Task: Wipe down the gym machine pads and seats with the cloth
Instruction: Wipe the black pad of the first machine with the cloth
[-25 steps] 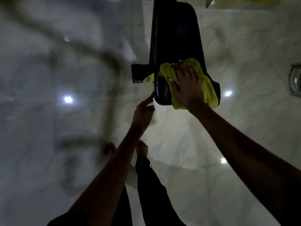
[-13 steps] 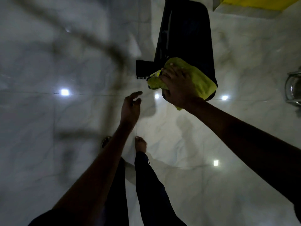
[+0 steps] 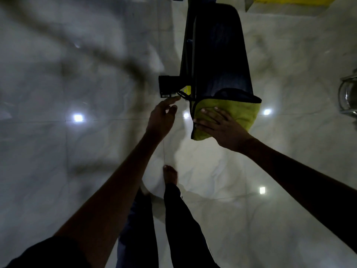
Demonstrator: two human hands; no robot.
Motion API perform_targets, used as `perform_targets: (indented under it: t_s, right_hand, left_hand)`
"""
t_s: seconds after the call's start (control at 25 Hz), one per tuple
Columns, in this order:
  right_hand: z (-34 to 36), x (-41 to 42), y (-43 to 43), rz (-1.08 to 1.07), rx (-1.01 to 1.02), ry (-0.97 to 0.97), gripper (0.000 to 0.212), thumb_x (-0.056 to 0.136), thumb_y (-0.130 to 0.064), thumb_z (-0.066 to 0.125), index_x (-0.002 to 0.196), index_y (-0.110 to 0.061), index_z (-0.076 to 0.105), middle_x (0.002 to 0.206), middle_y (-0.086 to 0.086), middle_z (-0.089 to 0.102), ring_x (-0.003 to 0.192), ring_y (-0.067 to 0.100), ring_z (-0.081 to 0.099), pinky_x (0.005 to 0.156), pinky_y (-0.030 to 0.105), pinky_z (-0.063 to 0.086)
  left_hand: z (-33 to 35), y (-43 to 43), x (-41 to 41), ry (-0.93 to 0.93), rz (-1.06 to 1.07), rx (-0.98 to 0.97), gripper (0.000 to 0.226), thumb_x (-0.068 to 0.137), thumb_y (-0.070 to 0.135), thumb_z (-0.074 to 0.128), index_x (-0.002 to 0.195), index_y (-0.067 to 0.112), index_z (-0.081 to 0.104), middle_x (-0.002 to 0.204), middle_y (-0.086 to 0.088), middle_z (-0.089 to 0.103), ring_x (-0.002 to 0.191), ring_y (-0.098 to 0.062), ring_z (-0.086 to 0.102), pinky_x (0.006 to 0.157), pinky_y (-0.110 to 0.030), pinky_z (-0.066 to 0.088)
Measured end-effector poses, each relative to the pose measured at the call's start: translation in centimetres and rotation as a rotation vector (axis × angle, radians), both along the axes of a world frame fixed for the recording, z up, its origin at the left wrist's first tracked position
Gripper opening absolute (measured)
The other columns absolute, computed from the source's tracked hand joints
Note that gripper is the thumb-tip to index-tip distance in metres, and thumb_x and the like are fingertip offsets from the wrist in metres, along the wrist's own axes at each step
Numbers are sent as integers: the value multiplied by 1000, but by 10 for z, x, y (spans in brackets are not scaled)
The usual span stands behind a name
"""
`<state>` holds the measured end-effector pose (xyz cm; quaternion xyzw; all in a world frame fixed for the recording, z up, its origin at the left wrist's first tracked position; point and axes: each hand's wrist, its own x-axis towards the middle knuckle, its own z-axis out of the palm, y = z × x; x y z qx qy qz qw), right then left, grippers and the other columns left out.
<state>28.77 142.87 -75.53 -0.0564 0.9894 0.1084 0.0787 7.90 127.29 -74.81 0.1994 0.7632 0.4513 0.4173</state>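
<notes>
With fingers spread flat, the right hand (image 3: 222, 128) presses the cloth (image 3: 242, 113) over the near end of the black pad (image 3: 222, 55), the left hand (image 3: 160, 120) loose and empty beside it; wiping seems under way, though dim light hides how much is clean.

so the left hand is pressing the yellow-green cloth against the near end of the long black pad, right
No, it is the right hand that presses the yellow-green cloth against the near end of the long black pad, as the head view shows. The left hand holds nothing.
</notes>
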Motion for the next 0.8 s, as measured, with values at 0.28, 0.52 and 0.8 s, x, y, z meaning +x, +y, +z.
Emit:
perform_targets:
  t_s: [0.28,0.52,0.8]
  right_hand:
    - [-7,51,4,-524,-192,219,76,81,-3,62,150,-23,39,157,5,39,149,32,28,121,52,17]
    - [-19,12,-71,-1263,-768,754,70,79,4,44,148,-4,39,160,17,29,152,37,15,125,50,13]
    - [-1,-42,-68,-1709,-1298,1360,62,90,-12,43,151,-8,34,150,11,43,138,26,45,113,46,42]
  left_hand:
    - [3,37,14,56,-111,21,37,99,12,51,129,29,62,132,5,63,117,-5,56,100,-24,46]
    - [8,50,17,144,-79,-30,29,91,19,68,120,20,65,116,3,70,94,-1,62,69,3,42]
    - [4,45,21,164,-94,14,37,86,17,74,121,22,62,118,6,68,80,6,64,70,-7,51]
